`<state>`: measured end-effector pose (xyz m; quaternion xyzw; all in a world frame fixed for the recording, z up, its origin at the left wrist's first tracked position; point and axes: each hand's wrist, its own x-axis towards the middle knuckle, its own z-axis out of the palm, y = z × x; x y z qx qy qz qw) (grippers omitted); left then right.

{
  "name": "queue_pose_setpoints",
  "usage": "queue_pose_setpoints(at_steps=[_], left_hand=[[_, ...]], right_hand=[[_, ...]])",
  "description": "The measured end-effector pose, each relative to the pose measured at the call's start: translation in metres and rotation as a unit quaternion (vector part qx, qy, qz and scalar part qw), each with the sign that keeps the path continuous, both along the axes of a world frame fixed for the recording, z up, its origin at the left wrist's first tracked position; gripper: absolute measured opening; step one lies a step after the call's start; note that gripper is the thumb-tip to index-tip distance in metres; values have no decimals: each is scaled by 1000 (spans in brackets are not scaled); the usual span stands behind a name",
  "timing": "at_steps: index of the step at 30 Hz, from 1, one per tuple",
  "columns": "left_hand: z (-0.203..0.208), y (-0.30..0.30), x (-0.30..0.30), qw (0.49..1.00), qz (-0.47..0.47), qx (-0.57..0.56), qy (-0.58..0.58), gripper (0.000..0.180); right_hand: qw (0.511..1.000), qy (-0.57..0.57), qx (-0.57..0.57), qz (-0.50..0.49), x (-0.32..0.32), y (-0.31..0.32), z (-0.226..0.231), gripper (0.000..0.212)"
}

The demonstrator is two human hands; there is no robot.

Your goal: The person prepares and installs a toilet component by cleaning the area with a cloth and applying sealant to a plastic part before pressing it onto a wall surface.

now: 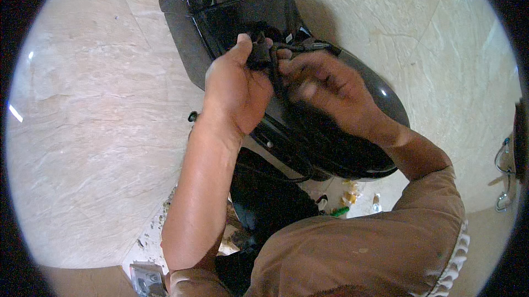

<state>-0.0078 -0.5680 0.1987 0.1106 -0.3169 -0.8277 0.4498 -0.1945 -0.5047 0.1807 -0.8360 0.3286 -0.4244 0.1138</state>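
Note:
Over a glossy black toilet (388, 98), both hands work close together on a dark bundle. My left hand (237, 85) is closed round a black hose-like bundle (262, 55), its thumb pointing up beside it. I cannot make out the bundle's exact kind against the dark toilet. My right hand (336, 87) is curled, with its fingertips at a black strand of the same bundle, and partly smeared by motion. A thin black hose (284, 176) hangs in a loop below the toilet's near side.
The toilet's tank (220, 7) stands against pale marbled tiles (99, 104). Near its base lie a green item (340, 211) and yellowish scraps (351, 192) on the floor. A metal box-like fitting (147, 279) is at the lower left, and a hooked hose or wire (502, 170) at the right.

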Motion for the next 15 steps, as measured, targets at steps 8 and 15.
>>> queue_pose_setpoints(at_steps=[8,15], left_hand=[[-42,61,10,882,127,-379,-248,32],[-91,109,51,885,88,-352,-292,38]], right_hand=[[759,-393,487,-181,-30,-42,-1,30],[800,-402,414,-164,-7,-40,7,31]])
